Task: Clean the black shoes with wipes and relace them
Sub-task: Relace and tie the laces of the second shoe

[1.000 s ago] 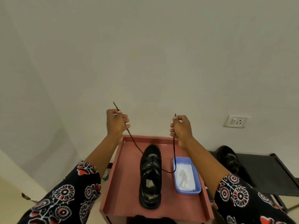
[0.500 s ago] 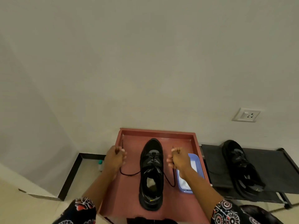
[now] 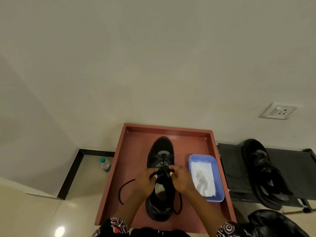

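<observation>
Both hands, left hand point(image 3: 145, 181) and right hand point(image 3: 183, 179), pinch the lace point(image 3: 122, 190) over the shoe point(image 3: 160, 151), whose long axis points straight away, toe farthest.

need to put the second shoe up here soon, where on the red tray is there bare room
Bare patches on the red tray: the far strip between its back wall and the shoe's toe, and the left strip beside the shoe, where only the loose lace loops. The right side is crowded: the blue tub of wipes fills it. Left hand and right hand work mid-shoe.
</observation>
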